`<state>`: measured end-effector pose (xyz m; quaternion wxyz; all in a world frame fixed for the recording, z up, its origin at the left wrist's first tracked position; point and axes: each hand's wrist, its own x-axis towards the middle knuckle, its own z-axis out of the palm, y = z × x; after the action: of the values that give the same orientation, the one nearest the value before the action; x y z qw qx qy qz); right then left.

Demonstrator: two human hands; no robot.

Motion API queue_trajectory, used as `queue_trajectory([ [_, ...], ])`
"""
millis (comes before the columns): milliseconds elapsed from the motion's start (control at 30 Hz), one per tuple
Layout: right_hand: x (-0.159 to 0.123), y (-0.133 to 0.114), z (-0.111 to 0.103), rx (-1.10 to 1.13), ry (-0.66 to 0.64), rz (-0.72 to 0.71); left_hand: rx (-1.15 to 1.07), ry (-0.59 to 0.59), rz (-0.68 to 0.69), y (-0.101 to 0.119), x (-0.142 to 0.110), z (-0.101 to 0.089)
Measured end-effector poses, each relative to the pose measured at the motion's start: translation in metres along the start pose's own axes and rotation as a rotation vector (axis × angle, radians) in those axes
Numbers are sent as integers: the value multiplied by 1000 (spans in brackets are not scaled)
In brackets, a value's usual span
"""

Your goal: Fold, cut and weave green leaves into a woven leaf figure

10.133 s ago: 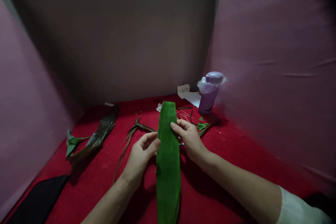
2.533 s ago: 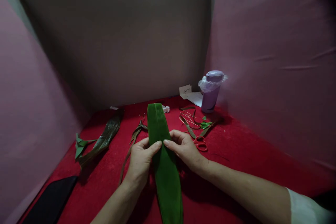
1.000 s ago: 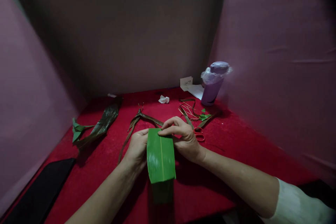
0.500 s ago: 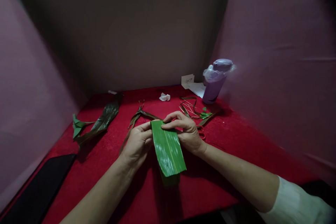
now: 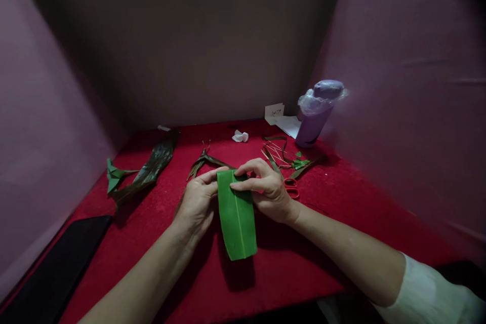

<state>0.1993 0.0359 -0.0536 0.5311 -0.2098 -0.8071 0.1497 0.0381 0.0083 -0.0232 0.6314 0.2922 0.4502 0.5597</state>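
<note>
Between my hands, a piece of green leaf hangs down toward me, broad and flat with a pale midrib along its length. My left hand grips its upper left edge, with some fingers hidden behind it. From the right, my right hand pinches the upper part, two fingers lying on its front face. Red-handled scissors lie just beyond my right wrist, their blades partly hidden. A dark, folded leaf strip lies on the red cloth behind my left hand.
At the left lie a long dark leaf and a green leaf piece, near a black flat object. Thin sticks and leaf scraps lie right of centre. Behind are crumpled tissue, a white card and a purple container.
The leaf's lower end has swung slightly left and its shine has gone; the layer seen beneath it no longer shows. Both hands keep their hold. The view has shifted a little.
</note>
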Motion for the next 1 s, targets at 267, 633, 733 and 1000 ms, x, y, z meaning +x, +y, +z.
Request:
queue_trajectory([
  [267, -1, 7, -1, -79, 7, -39, -23, -167, 0, 4, 0, -1],
  [633, -1, 2, 0, -291, -34, -77, 6, -109, 74, 1, -2, 1],
  [733, 0, -2, 1, -330, -60, -91, 1, -43, 92, -3, 1, 0],
  [1000, 2, -13, -3, -149, 139, 63, 68, -20, 85, 3, 1, -1],
])
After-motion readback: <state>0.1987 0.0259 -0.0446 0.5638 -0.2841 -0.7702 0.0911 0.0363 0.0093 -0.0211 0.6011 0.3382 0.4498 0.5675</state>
